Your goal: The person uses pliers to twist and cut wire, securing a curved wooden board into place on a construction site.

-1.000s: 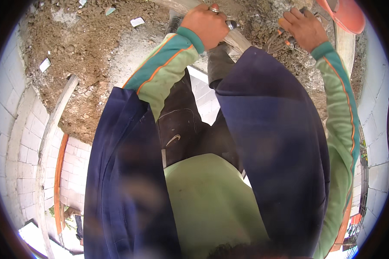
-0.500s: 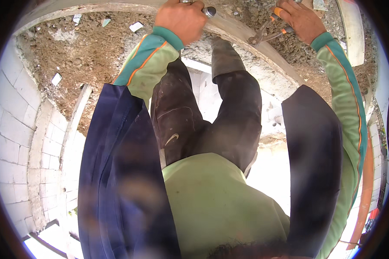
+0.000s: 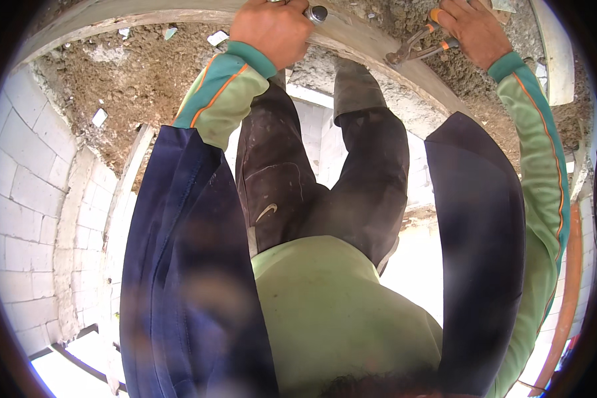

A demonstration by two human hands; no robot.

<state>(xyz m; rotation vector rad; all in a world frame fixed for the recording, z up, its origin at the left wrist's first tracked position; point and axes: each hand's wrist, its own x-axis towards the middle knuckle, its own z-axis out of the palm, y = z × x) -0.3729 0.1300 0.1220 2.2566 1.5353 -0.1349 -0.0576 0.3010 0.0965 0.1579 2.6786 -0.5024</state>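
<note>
At the top of the head view, my left hand (image 3: 270, 30) is closed around a metal tool with a round dark end (image 3: 318, 14). The rest of that tool is hidden by my fingers or cut off by the picture's edge. Further right, my right hand (image 3: 474, 33) grips the handles of a pair of pincers (image 3: 414, 50) with orange and dark grips. The pincers' jaws rest at the edge of a curved-looking wooden board (image 3: 358, 46), which runs under both hands.
Rough brown soil (image 3: 79, 83) with pale chips lies beyond and below the board. White block walls (image 3: 26, 179) stand at the left. Another wooden plank (image 3: 554, 56) is at the upper right. My boot (image 3: 358, 89) is below the board, and an open dark jacket hangs at both sides.
The view has shifted slightly. My right hand and the pincers sit a little further right and the left hand slightly further left, each with its hold kept.
</note>
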